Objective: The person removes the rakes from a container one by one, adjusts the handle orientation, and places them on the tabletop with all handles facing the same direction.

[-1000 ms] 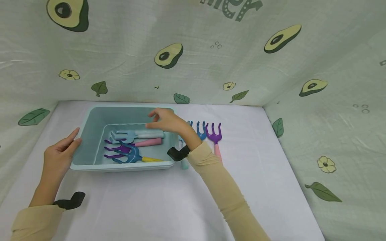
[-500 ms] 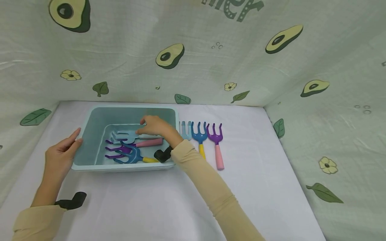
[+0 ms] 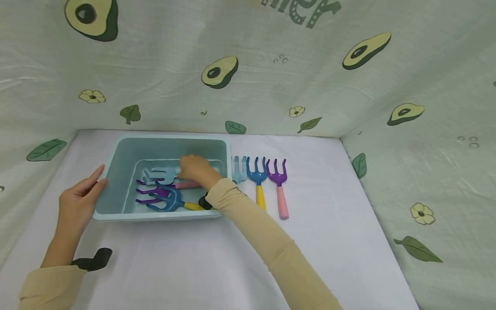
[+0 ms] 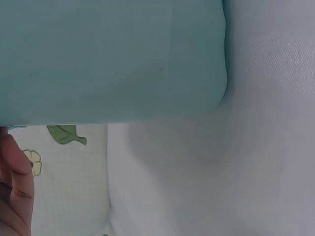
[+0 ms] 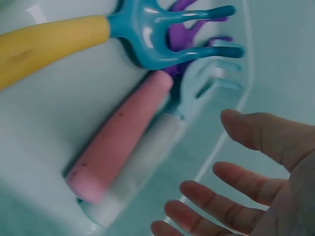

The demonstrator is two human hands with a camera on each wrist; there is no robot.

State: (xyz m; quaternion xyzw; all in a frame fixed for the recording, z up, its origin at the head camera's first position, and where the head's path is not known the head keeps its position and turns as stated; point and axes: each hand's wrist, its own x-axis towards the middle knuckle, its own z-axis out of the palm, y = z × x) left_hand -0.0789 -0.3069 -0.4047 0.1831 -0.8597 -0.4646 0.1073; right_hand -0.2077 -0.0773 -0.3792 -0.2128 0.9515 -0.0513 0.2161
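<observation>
My left hand [image 3: 73,209] pinches the left rim of a pale blue-green plastic basin [image 3: 155,216], thumb at the rim. Inside the basin lie toy garden forks: a light blue one [image 3: 160,175], a purple one with a pink handle [image 5: 120,137], and a blue one with a yellow handle [image 3: 170,201]. My right hand [image 3: 197,170] reaches into the basin and covers the light blue fork's handle in the head view. In the right wrist view, its fingers are spread apart beside that pale handle, with a gap between.
To the basin's right, a row of similar forks lies on the white cloth: a light blue one [image 3: 239,172], a blue one with a yellow handle [image 3: 259,189] and a purple one with a pink handle [image 3: 282,198]. An avocado-print cloth [image 3: 263,94] stands behind.
My right hand has moved left and down from above the basin's right side to the light blue fork's handle. My left hand stays at the rim.
</observation>
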